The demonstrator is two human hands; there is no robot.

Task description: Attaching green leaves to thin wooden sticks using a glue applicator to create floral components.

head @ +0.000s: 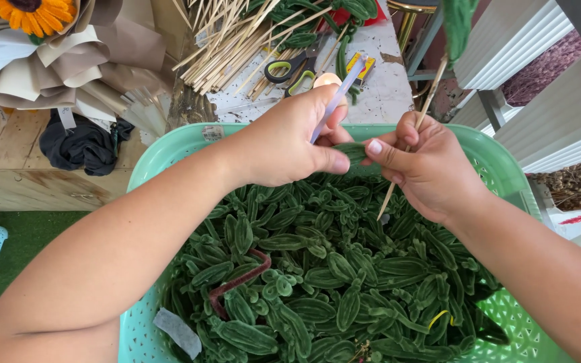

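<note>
My left hand [289, 142] grips a thin blue-white stick-shaped tool [339, 96] and pinches a green pipe-cleaner leaf [353, 152] with its thumb. My right hand [425, 167] holds a thin wooden skewer [417, 128] upright and touches the same leaf with its thumb. The skewer's top carries a green fuzzy piece [457, 23]. Both hands hover over a mint-green plastic basket [176, 149] filled with several green pipe-cleaner leaves [317, 282].
A brown pipe cleaner [240, 282] lies among the leaves. Beyond the basket, a worn white table [388, 81] holds a heap of wooden skewers [233, 40] and green-handled scissors [290, 67]. A paper-wrapped sunflower bouquet [28, 40] lies at upper left. White slatted shelves [546, 87] stand right.
</note>
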